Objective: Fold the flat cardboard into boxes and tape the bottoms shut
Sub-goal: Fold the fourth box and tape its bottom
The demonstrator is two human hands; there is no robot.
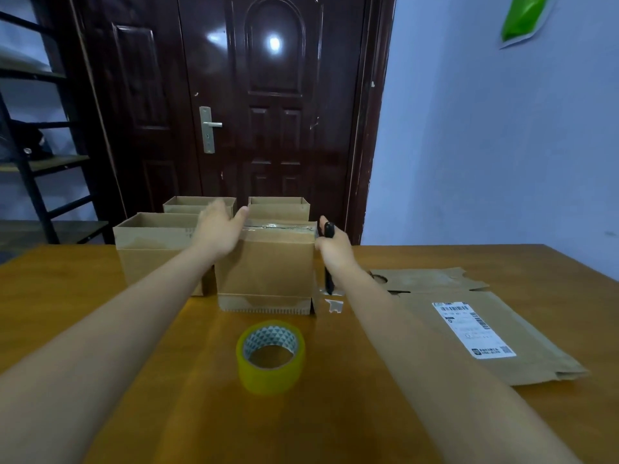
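Cardboard box (264, 266) stands bottom-up on the wooden table (100, 329), clear tape across its closed flaps. The left hand (217, 229) hovers with fingers spread at its top left corner; the right hand (331, 249) grips a black cutter (329, 259) beside its right edge. A yellowish tape roll (270, 356) sits nearer, flat cardboard (469, 316) to the right, open boxes (157, 242) behind.

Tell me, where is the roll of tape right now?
In the head view, the roll of tape lies on the wooden table, near the middle between the person's forearms, just in front of the taped box.
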